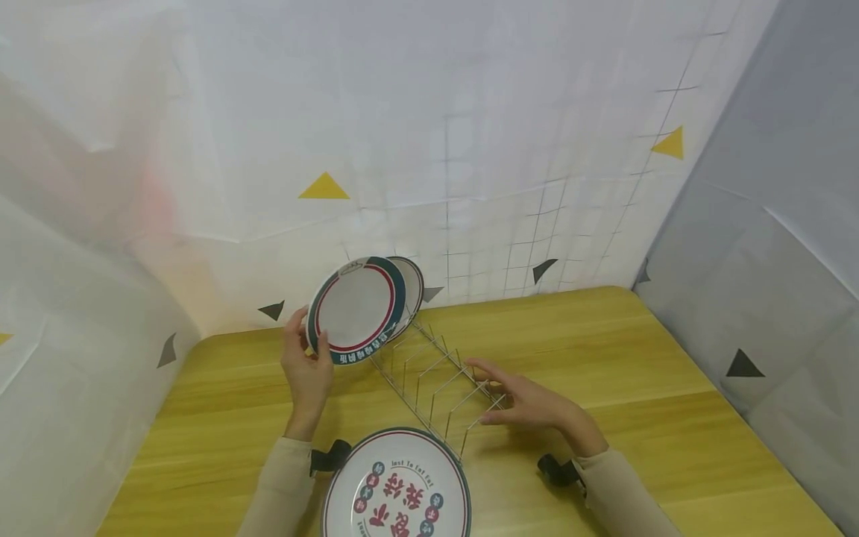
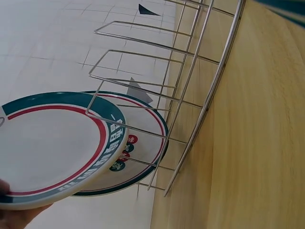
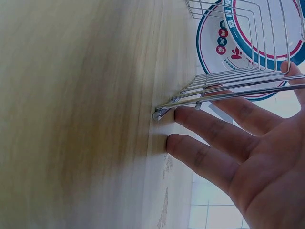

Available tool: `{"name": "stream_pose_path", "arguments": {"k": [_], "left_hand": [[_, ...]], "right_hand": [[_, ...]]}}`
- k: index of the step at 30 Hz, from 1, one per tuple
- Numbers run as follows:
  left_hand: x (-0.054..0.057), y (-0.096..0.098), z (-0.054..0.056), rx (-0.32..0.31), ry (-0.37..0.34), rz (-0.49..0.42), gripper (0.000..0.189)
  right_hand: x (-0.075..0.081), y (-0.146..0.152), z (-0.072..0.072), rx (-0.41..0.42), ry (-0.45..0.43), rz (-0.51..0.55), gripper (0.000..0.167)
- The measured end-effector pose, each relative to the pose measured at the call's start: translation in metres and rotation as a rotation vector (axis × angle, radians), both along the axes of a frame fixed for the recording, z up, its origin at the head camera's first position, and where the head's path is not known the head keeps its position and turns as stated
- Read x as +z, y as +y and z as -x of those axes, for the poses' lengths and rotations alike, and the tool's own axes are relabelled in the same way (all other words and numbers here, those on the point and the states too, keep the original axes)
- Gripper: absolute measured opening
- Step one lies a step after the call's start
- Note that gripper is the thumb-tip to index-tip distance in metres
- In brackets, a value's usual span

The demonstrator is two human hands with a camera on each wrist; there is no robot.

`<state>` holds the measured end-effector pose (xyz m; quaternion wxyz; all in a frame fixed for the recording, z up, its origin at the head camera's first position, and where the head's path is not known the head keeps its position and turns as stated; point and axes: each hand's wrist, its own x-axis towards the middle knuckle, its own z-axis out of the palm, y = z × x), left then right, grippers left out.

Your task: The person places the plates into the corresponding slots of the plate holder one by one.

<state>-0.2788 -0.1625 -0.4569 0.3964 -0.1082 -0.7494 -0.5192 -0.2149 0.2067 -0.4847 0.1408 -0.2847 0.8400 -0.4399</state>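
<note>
My left hand (image 1: pixel 307 380) grips a plate (image 1: pixel 352 309) with a green rim and a red ring, thumb on its front edge. The plate is tilted up at the far end of a wire dish rack (image 2: pixel 205 107). Behind it, partly covered, a second plate (image 2: pixel 147 129) with a thin green-and-red edge stands upright in the rack. At the rack's near right side is my right hand (image 1: pixel 537 403), fingers spread and fairly straight. In the right wrist view its fingertips reach right to the bottom rail, and the thumb is at the wires.
A large white plate (image 1: pixel 403 470) with red lettering lies face up at the front, close to the rack's near end. The wooden table (image 1: pixel 644 447) extends on both sides. White sheeting (image 1: pixel 470 246) with yellow and dark triangles hangs behind it and at the sides.
</note>
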Motion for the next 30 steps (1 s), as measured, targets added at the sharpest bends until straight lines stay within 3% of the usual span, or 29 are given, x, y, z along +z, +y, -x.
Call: {"name": "stream_pose_path", "arguments": {"k": [3,8,10,16,24,30], "left_hand": [[-0.002,-0.001,0.002,-0.008,0.001,0.059,0.053],[-0.001,-0.001,0.004,0.022,0.012,0.281,0.056],[0.0,-0.001,0.003,0.025,0.019,0.331,0.055],[0.004,0.001,0.002,0.013,0.025,0.329,0.056],[0.008,0.005,0.009,-0.016,0.016,0.386,0.054],[0.022,0.013,0.018,-0.103,-0.052,0.468,0.06]], "right_hand": [[0.0,0.0,0.0,0.001,0.0,0.003,0.09],[0.0,0.0,0.0,0.005,-0.001,0.008,0.089],[0.0,0.0,0.0,0.006,-0.001,0.009,0.089],[0.001,0.0,0.0,0.0,-0.002,-0.001,0.089],[0.0,0.001,0.0,0.0,-0.005,0.01,0.089],[-0.002,0.0,0.0,0.0,0.003,0.002,0.088]]}}
